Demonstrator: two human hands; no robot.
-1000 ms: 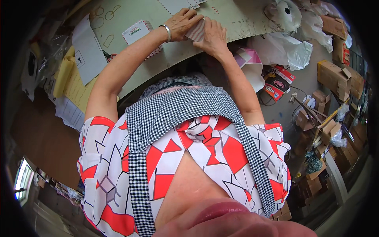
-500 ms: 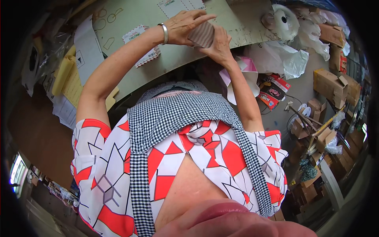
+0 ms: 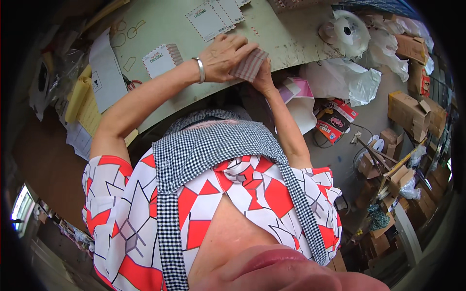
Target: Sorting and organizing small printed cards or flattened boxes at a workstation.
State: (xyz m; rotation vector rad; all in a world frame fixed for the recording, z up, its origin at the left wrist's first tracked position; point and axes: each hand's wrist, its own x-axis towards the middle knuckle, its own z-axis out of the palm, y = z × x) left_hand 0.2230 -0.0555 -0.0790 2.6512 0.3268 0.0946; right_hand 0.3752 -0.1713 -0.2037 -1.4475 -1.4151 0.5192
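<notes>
Both my hands grip a stack of cards [image 3: 250, 66] at the near edge of the pale green table [image 3: 291, 34], its layered edges showing as grey-pink stripes. My left hand [image 3: 224, 56], a silver bangle at its wrist, wraps the left and far side with bent fingers. At the right end my right hand [image 3: 263, 78] closes round the stack, its fingers partly hidden. Left of them lies another pile of white cards [image 3: 158, 61] with patterned edges, partly behind my left forearm. Several white cards [image 3: 206, 22] are fanned out beyond my left hand.
Rubber bands [image 3: 132, 32] lie at the table's far left, with red-handled scissors [image 3: 131, 83] beside a white sheet [image 3: 108, 77]. A large white roll [image 3: 345, 31] stands at the right end. Plastic bags [image 3: 352, 80] and cardboard boxes [image 3: 410, 110] crowd the right side.
The stack has turned in my hands, and more of its striped edges shows. My left hand has moved down along it. The view has shifted slightly, bringing the scissors into sight.
</notes>
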